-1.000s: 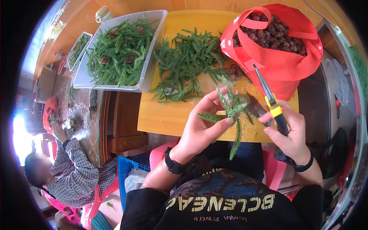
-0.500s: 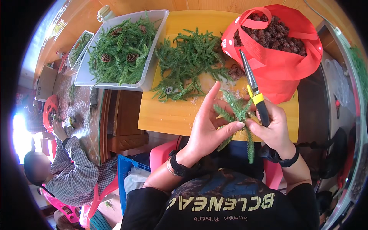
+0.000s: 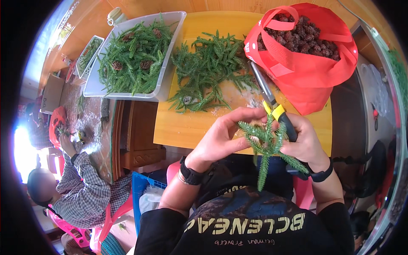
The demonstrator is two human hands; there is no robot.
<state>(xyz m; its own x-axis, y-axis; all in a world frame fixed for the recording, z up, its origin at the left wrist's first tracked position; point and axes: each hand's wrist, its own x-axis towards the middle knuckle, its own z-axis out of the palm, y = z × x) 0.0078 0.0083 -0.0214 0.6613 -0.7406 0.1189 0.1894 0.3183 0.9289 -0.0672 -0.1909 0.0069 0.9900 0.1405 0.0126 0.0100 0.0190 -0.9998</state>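
Observation:
Between my two hands, over the table's near edge, is a green artificial pine sprig [image 3: 267,149] with several needled tips hanging down. My left hand [image 3: 221,135] pinches it from the left, fingers curled behind it; part of a light brown thing shows there, too hidden to name. My right hand [image 3: 309,143] is closed round the black-and-yellow handles of long-nose pliers [image 3: 263,87], and its thumb presses against the sprig. The pliers' jaws point up and left, away from me. Beyond my hands lies a pile of green pine sprigs [image 3: 212,63] on the yellow table [image 3: 178,131].
A clear plastic tub [image 3: 163,87] at the left holds pine sprigs and several pine cones. At the back right, a red bag [image 3: 304,91] is full of brown pine cones [image 3: 308,40]. A person in a checked shirt [image 3: 87,195] works at another table on the left.
The sprig has turned and its tips now spread lower. My left hand's raised index finger has folded in behind it. The pliers' jaws have swung left.

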